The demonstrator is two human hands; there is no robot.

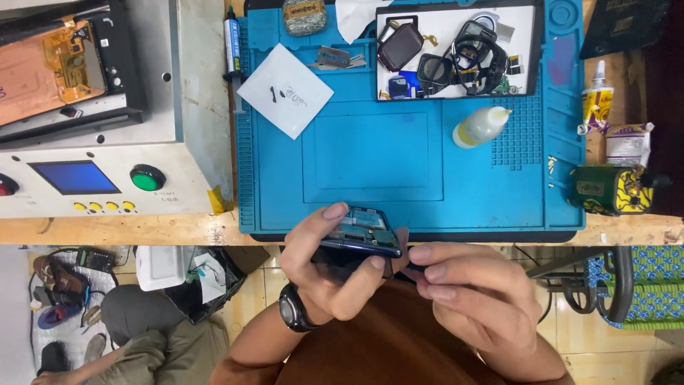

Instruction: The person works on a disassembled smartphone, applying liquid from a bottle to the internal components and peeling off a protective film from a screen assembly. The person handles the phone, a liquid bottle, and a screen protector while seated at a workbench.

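My left hand [324,267] grips a dark blue opened phone [363,234], holding it on edge just past the near edge of the blue work mat [370,153]. The phone's inner board and parts face the mat. My right hand [467,292] is at the phone's right end, fingers pinched together against its corner. What the fingertips pinch is too small to tell. A black wristwatch [293,310] is on my left wrist.
A white paper square [285,89] with small screws, a white squeeze bottle [481,127], a tray [527,50] of watch parts and a syringe tube [232,44] lie on the mat. A grey machine [107,178] with a green button stands left. A tape dispenser [609,189] sits right.
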